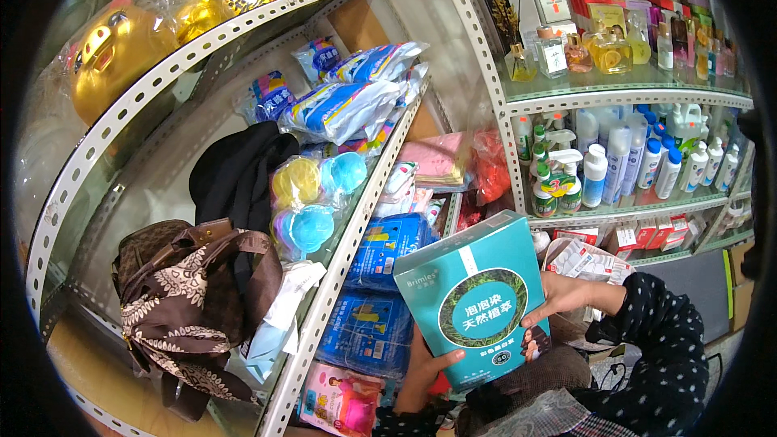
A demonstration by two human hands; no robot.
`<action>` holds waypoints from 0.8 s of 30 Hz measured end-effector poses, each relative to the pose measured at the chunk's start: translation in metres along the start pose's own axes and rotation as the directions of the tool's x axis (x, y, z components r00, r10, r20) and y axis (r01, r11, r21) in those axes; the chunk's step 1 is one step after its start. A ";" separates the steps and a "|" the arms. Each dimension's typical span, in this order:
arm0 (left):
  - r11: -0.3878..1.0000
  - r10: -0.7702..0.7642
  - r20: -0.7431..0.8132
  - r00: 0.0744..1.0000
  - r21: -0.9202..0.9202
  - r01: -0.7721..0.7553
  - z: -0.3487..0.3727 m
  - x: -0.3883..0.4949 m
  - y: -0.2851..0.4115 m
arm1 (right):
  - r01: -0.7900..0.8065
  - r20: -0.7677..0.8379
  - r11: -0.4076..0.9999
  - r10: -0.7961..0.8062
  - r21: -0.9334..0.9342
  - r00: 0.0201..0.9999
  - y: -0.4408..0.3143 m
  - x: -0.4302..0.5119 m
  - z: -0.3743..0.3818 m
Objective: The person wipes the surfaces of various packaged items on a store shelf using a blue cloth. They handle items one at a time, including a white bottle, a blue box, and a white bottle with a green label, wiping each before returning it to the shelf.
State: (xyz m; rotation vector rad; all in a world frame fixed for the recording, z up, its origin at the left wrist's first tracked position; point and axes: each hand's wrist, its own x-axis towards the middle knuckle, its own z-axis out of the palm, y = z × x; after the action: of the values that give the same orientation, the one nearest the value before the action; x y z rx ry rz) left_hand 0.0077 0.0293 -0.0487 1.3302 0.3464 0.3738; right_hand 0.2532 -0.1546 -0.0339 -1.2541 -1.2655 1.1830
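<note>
A teal cardboard box of Brimles hair dye [479, 303] is held up between both hands, tilted, its printed front towards me. My right hand [561, 297] grips its right edge, thumb on the front and the other fingers hidden behind. My left hand [425, 364] holds the lower left side, with its thumb over the front near the bottom corner. Just left of the box, blue packs in clear plastic [370, 331] lie stacked on a lower shelf, and a pink plastic pack [340, 400] lies near my left wrist.
A white perforated metal shelf edge [340, 267] runs along the left. On that shelf are a brown patterned bag [182, 315], a black cloth [237, 176] and plastic-wrapped packs [346, 109]. Spray bottles [616, 158] and perfume bottles [613, 54] fill shelves at right. A gold pig figure [115, 54] sits upper left.
</note>
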 end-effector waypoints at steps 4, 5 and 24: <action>0.994 0.084 0.078 0.993 0.069 -0.090 0.002 0.012 0.016 | 0.054 -0.172 0.998 -0.059 -0.032 0.983 -0.008 -0.006 0.002; 0.986 0.131 0.108 0.986 0.087 -0.141 0.002 0.016 0.021 | 0.084 -0.212 0.996 -0.089 -0.030 0.973 -0.011 -0.007 0.002; 0.425 0.586 -0.342 0.734 0.902 0.081 -0.094 0.012 -0.031 | 0.420 -0.613 0.640 -0.759 -0.644 0.219 -0.183 0.008 -0.077</action>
State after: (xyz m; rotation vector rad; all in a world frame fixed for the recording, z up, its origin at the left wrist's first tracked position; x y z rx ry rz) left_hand -0.0220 0.1098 -0.0990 2.3281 1.0055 1.0478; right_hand 0.3180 -0.1465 0.1535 -1.1314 -0.9777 -0.3518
